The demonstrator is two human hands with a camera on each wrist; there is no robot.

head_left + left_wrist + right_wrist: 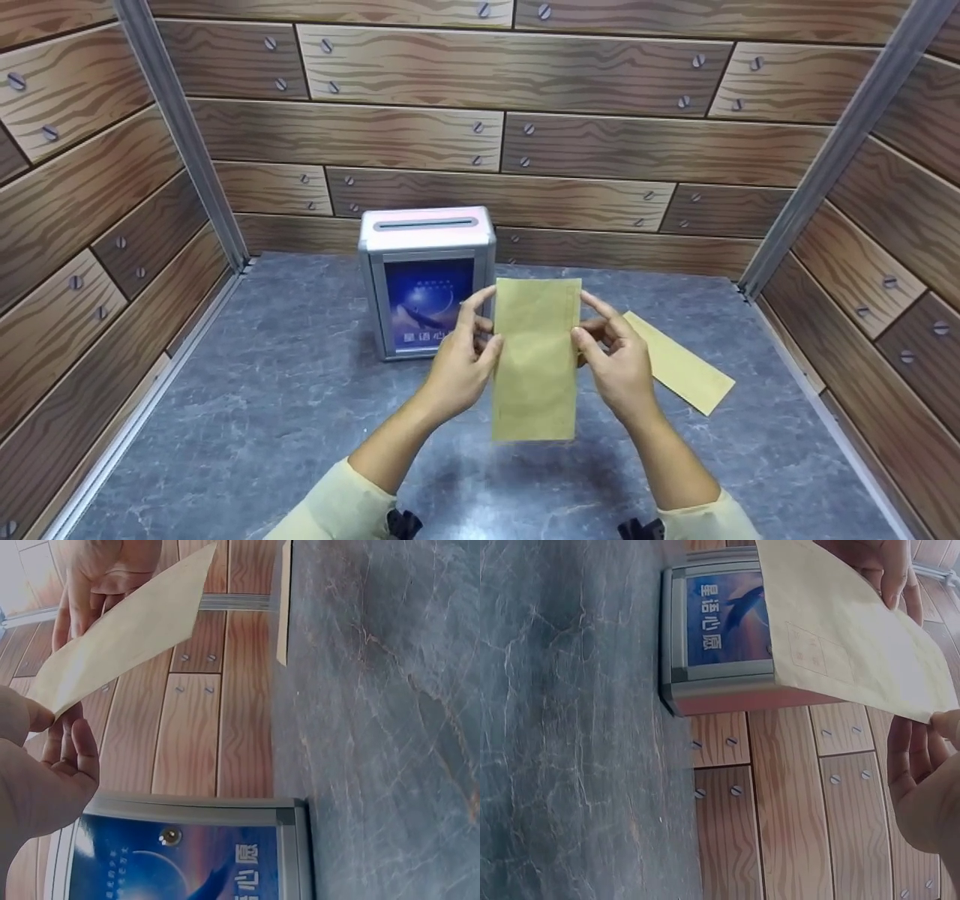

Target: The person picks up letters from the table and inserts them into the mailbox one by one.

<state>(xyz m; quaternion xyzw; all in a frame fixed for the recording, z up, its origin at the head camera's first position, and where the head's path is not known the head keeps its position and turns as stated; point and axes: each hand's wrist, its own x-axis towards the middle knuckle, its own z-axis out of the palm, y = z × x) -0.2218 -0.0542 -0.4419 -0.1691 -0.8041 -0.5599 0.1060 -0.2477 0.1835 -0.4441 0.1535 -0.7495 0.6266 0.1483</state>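
The envelope [535, 360] is up off the table [270, 420], btwn the person's two hands, & I'd judge what counts most is how it sits vs. the box [427, 300]: that stands just beyond the left hand [461, 360], ahead & a bit to its left. Left hand is the nearer one to it; right hand [622, 360] is farther off, w/ the envelope in btwn. Long axis of the envelope runs from just past the fingertips down btwn the wrists, tilted, lower end hanging free; exact tilt's hard to tell. The slot [425, 224] on the box top, fwd & left of the left fingertips, runs side to side, i.e. crosswise to that long axis, abt parallel w/ the short top edge. Each hand pinches its own side edge, thumb vs. fingers, some fingertips hidden behind the paper. The spare envelope [682, 367] lies flat just right of the right hand, its far-left part hidden behind that hand, long axis slanting back toward the person's right. In the way: left hand itself, overlapping the box's near right side as seen from the head. Plank-patterned wall [525, 142] rises beyond both hands.
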